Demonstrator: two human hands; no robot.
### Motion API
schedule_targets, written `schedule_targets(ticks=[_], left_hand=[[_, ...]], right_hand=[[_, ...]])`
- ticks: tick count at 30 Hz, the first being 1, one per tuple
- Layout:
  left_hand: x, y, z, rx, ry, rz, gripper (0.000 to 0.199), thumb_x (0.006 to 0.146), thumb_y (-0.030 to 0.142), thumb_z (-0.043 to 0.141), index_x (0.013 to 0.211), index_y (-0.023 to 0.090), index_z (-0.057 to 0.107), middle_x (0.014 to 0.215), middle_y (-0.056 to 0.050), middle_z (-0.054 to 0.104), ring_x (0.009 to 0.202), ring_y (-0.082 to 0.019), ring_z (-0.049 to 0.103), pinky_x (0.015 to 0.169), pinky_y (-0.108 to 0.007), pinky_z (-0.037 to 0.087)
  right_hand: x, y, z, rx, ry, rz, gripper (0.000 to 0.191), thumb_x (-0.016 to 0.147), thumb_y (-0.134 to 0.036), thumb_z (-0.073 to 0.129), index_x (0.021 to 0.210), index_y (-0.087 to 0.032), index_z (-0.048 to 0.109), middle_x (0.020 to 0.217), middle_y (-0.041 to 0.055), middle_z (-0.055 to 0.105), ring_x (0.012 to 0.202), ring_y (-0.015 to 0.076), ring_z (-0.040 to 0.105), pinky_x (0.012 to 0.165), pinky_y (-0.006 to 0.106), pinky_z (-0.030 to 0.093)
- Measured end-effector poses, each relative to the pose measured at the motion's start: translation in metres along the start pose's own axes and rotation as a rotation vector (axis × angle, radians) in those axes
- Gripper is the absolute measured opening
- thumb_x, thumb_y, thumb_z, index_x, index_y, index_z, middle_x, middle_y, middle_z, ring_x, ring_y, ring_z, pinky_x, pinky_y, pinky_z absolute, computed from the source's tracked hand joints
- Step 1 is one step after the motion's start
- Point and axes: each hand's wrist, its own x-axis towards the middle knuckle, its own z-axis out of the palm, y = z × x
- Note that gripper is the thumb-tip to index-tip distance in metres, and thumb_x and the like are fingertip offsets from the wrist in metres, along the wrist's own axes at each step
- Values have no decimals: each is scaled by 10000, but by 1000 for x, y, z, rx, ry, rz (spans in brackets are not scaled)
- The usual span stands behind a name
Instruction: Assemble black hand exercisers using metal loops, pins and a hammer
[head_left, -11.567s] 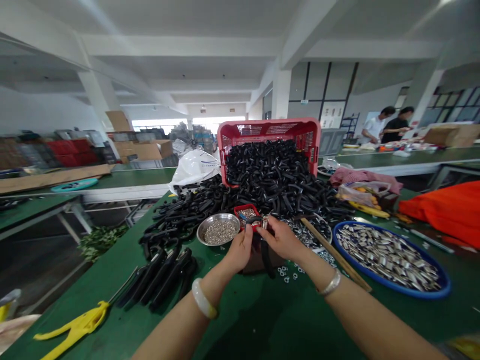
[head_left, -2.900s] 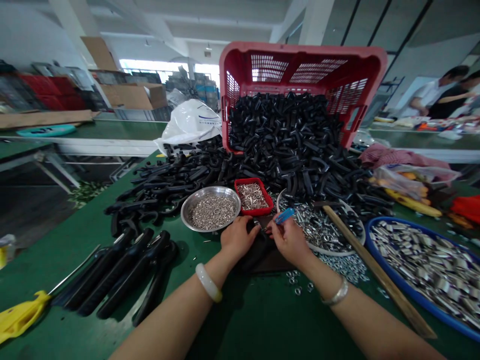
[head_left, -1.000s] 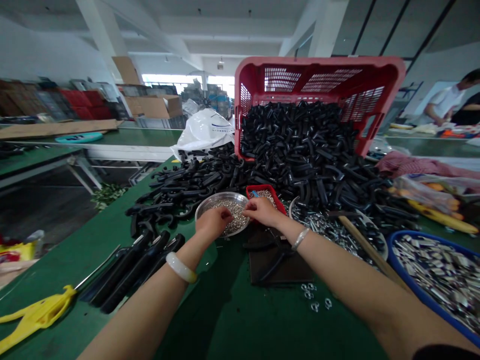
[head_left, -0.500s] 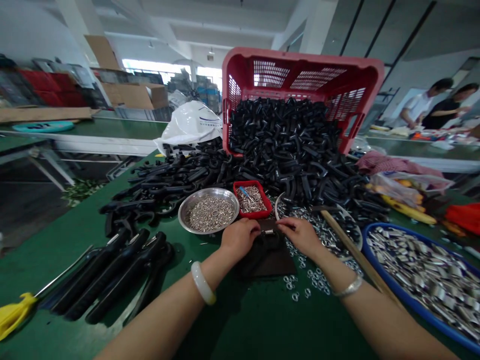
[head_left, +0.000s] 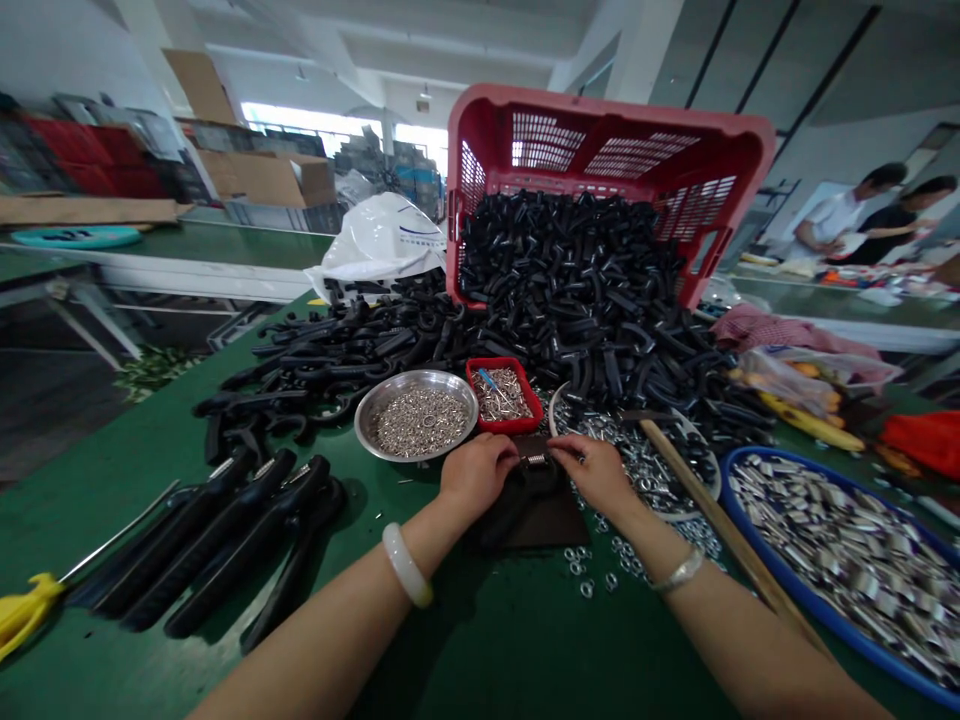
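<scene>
My left hand (head_left: 476,475) presses on a black curved plastic handle (head_left: 525,505) lying on a dark mat (head_left: 551,525). My right hand (head_left: 592,475) pinches at a small metal coil part (head_left: 535,460) on top of that handle. Just beyond my hands stand a steel bowl (head_left: 416,422) of small metal rings and a small red tray (head_left: 504,395) of metal pins, with a blue-handled tool (head_left: 491,383) lying in it. Loose nuts (head_left: 592,572) are scattered by my right wrist.
A tipped red crate (head_left: 607,150) spills a heap of black handles (head_left: 570,280) over the green bench (head_left: 480,640). Assembled black tools (head_left: 225,540) lie at left, a blue-rimmed tray (head_left: 832,570) of metal sleeves at right. Two people (head_left: 874,215) work at a far bench.
My hands have come back from the bowl and red tray to the mat. The blue-handled tool has gone from my right hand into the red tray.
</scene>
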Motion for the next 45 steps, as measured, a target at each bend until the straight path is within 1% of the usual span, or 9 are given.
schedule_targets(ticks=[9, 20, 22, 27, 34, 37, 39, 42, 45], left_hand=[[-1, 0, 0, 33, -17, -33, 143, 795, 315, 491, 863, 249, 598, 887, 8, 606, 810, -139, 553, 686, -236, 390], [-1, 1, 1, 104, -26, -27, 154, 802, 342, 477, 873, 263, 589, 903, 14, 593, 798, -136, 554, 648, -232, 383], [-1, 2, 0, 110, -33, -31, 162, 806, 345, 471, 879, 261, 588, 901, 8, 592, 804, -139, 555, 656, -234, 386], [-2, 6, -3, 129, -46, -38, 166, 817, 327, 457, 881, 252, 591, 916, -3, 596, 829, -149, 560, 662, -241, 394], [-4, 4, 1, 85, 16, -61, 170, 798, 338, 483, 866, 235, 601, 904, -11, 620, 824, -158, 558, 662, -247, 392], [1, -1, -2, -93, 14, -63, 172, 773, 345, 510, 827, 220, 615, 856, -10, 631, 784, -155, 555, 667, -253, 385], [6, -3, -8, -328, -33, -76, 191, 757, 355, 524, 793, 190, 612, 774, -9, 622, 706, -134, 541, 637, -241, 381], [11, -3, -18, -752, -166, -106, 261, 741, 402, 535, 760, 146, 578, 622, 24, 537, 538, -72, 442, 519, -199, 330], [12, -2, -26, -1099, -337, -220, 354, 704, 483, 556, 781, 139, 535, 545, 70, 403, 435, -29, 292, 412, -172, 191]], right_hand=[[-1, -1, 2, -104, 44, -161, 165, 759, -172, 509, 842, -187, 652, 836, 48, 676, 806, 180, 611, 733, 304, 465], [-3, 1, 5, -146, 71, -171, 150, 765, -164, 505, 830, -189, 637, 820, 41, 668, 784, 168, 602, 717, 280, 457], [-3, -2, 4, -220, 43, -217, 169, 767, -138, 491, 846, -170, 637, 816, 58, 663, 781, 172, 591, 717, 279, 451], [-4, -15, 0, -495, -114, -375, 253, 745, -46, 441, 874, -148, 634, 811, 85, 645, 817, 201, 545, 737, 291, 424], [0, -22, -10, -568, -238, -355, 271, 750, -53, 444, 914, -147, 637, 819, 88, 646, 810, 196, 560, 727, 281, 423], [5, -25, -16, -440, -247, -321, 230, 771, -133, 475, 922, -161, 646, 848, 80, 661, 811, 191, 581, 742, 295, 430], [8, -31, -18, -210, -182, -270, 214, 795, -227, 486, 922, -179, 652, 890, 65, 668, 838, 181, 587, 773, 303, 431], [9, -44, -13, 238, -89, -153, 247, 807, -326, 482, 926, -195, 655, 936, 45, 666, 861, 159, 592, 791, 295, 438], [10, -57, -5, 572, -107, -25, 266, 766, -374, 532, 904, -186, 660, 911, 36, 669, 802, 150, 597, 711, 272, 460]])
